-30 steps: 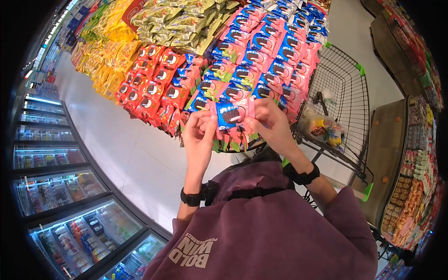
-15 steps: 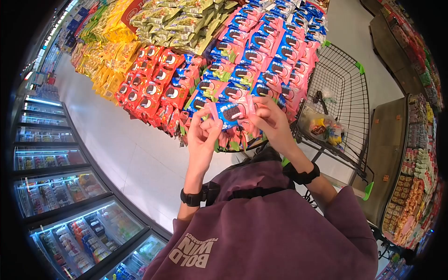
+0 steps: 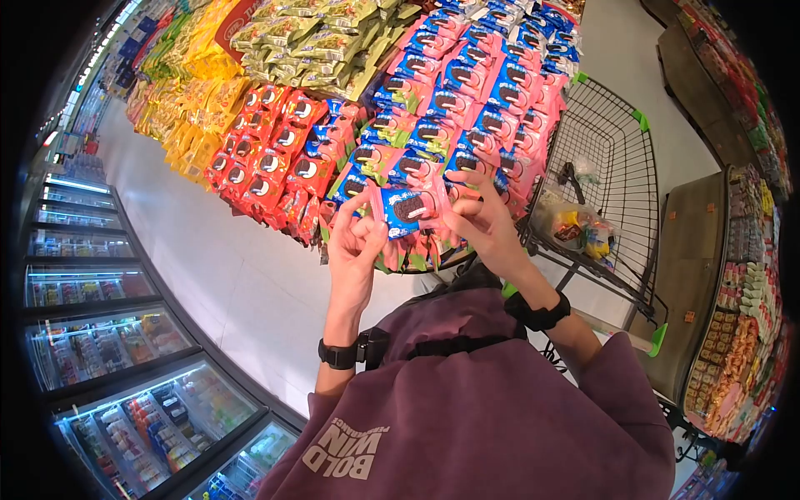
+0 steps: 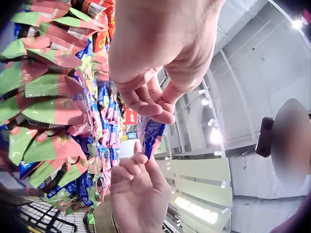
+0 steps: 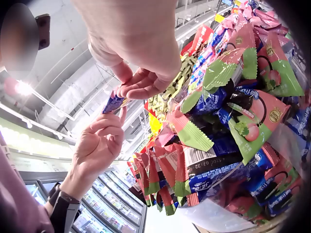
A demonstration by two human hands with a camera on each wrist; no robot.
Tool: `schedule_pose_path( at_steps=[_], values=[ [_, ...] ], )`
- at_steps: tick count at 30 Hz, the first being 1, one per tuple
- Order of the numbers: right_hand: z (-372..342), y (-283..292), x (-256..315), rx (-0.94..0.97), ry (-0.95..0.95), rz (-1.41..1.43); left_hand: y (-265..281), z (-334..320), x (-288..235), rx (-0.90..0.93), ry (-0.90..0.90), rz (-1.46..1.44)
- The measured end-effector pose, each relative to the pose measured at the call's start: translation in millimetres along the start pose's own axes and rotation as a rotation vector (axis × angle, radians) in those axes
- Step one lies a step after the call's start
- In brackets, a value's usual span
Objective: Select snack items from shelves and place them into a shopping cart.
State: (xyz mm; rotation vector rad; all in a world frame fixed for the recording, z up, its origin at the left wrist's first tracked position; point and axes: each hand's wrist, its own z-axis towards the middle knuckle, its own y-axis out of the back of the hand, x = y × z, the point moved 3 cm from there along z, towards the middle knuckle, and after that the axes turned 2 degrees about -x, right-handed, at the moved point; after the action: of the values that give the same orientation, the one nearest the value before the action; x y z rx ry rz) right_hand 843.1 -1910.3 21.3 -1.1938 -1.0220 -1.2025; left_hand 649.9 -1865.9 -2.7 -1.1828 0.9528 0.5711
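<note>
A blue-and-pink cookie packet [image 3: 407, 208], with a dark round cookie printed on it, is held up before the chest, its printed side upward. My left hand [image 3: 354, 246] pinches its left end between thumb and curled fingers. At the pink right end, my right hand [image 3: 490, 225] grips with thumb and fingertips while other fingers stand apart. In the left wrist view the packet [image 4: 154, 136] shows edge-on between both hands. The right wrist view shows only a small blue part of the packet [image 5: 112, 103]; the fingers hide the rest.
Stacked blue-and-pink packets [image 3: 450, 104] rise just beyond the hands, with red packets [image 3: 267, 158] and green packets [image 3: 308, 42] alongside. A wire shopping cart [image 3: 612, 133] holding bagged goods stands at right. Glass-topped freezers [image 3: 158, 417] line the left.
The packet has tilted and shifted slightly left and down between the hands. My right fingers have spread a little more at its right end.
</note>
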Motion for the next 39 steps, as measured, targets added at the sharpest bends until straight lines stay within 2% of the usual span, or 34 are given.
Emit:
schedule_pose_path(
  at_steps=[5,9,15,16,19,23,29,34,35,38,39],
  values=[
    [4,-3,-6,-0.028,-0.114,-0.001,-6,-2,-1,0.077,0.049,-0.136],
    [6,3,-19,-0.078,-0.069,-0.203,-9,-3,-3,0.103,0.056,-0.077],
    [6,7,-18,-0.152,-0.018,-0.217,-7,-1,3,0.015,0.035,0.201],
    [5,5,-17,-0.151,-0.015,-0.218,-7,0,4,0.005,-0.028,0.237],
    [5,2,-19,-0.164,0.002,-0.203,-7,1,4,-0.012,-0.062,0.323],
    [2,1,-11,-0.229,0.111,-0.301,-5,1,4,-0.065,-0.116,0.277],
    [2,1,-10,-0.300,0.080,-0.349,-11,4,4,-0.069,-0.084,0.208],
    [2,5,-14,-0.271,0.083,-0.243,-20,4,6,-0.071,0.058,0.059],
    [2,4,-11,-0.256,0.102,-0.236,-19,4,7,-0.041,0.062,0.075],
    [-1,-13,7,-0.126,-0.006,-0.113,-15,5,7,0.026,0.076,0.111],
    [-3,-13,10,-0.111,0.030,-0.195,-13,5,6,0.042,0.065,0.123]
  ],
)
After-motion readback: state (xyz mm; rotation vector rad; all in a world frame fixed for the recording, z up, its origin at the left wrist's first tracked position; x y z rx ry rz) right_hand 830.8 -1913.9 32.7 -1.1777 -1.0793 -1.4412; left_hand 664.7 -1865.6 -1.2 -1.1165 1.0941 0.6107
